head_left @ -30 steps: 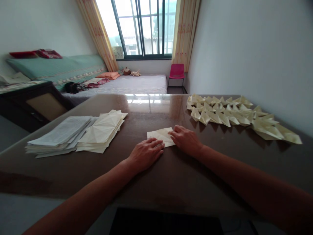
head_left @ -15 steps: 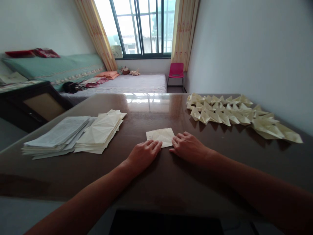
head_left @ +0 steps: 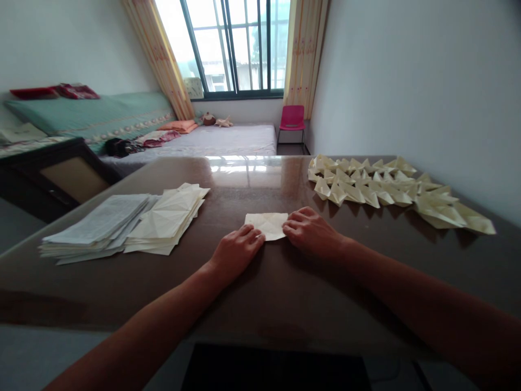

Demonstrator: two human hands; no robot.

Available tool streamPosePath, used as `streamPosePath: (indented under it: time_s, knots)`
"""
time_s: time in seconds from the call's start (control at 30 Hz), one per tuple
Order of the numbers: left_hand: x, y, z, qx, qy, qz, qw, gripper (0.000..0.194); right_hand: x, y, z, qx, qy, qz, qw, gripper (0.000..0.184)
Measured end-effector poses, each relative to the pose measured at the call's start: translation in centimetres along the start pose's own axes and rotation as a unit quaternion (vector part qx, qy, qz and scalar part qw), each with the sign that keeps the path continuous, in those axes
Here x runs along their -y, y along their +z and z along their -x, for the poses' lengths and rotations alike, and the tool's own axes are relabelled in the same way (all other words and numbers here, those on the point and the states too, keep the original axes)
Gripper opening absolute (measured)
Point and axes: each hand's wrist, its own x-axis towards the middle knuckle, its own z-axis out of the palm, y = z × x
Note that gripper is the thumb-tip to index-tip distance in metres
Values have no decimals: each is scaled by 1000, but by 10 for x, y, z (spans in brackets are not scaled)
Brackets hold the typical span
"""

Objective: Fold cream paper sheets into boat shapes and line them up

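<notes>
A small folded sheet of cream paper [head_left: 269, 225] lies before me on the brown table [head_left: 260, 288], with crease lines across its face. At its near left corner, my left hand [head_left: 240, 244] pinches the edge between thumb and fingers. My right hand [head_left: 307, 231] grips the right edge, its fingers curled over the paper. The thumbs are partly hidden. To the left lies a stack of creased cream sheets [head_left: 166, 217], beside a stack of printed white paper [head_left: 97, 220]. Rows of folded paper pieces [head_left: 366, 184] stand at the right.
Beyond the table is a bed [head_left: 236, 138] with clothes and soft toys on it. A pink chair [head_left: 292, 118] stands below the window [head_left: 236, 49]. A dark cabinet [head_left: 61, 174] is at the left, and a wall runs along the right.
The paper's printed marks at the upper left no longer show, and its outline is now a wider rectangle. My fingers have curled in at its edges, and the right hand has shifted slightly left.
</notes>
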Motion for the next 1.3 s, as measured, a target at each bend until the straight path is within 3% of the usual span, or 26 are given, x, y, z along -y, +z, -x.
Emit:
streamPosePath:
  time_s: [0.17, 0.37, 0.53, 0.67, 0.8, 0.93, 1.03, 1.1, 1.2, 1.3]
  knots:
    - [1, -6, 1, 4, -5, 91, 996, 23, 18, -5, 1, -51, -49, -13, 997, 21]
    - [-4, -11, 3, 11, 41, 159, 986, 22, 35, -7, 1, -80, -87, -43, 992, 23]
    - [5, -7, 5, -6, 53, 180, 982, 27, 21, -11, 2, -24, -62, -150, 986, 23]
    - [9, -8, 9, -9, 55, 203, 978, 31, -2, -9, 5, 22, -54, -267, 962, 24]
    - [8, -10, 12, 10, -8, 215, 977, 34, -12, 2, 4, 21, 9, -394, 919, 22]
    - [8, -9, 10, 10, -144, 229, 963, 65, -8, 18, 0, -4, 119, -454, 883, 25]
    - [10, -9, 9, 12, -188, 269, 944, 73, -4, 28, -6, -43, 201, -452, 868, 23]
    - [11, -8, 10, 13, -182, 282, 942, 64, -2, 33, -10, -67, 240, -436, 865, 23]
    - [13, -6, 11, 14, -141, 280, 949, 35, -1, 40, -16, -86, 261, -410, 869, 30]
    - [13, -4, 11, 17, -116, 275, 954, 28, -1, 43, -18, -94, 254, -381, 884, 28]
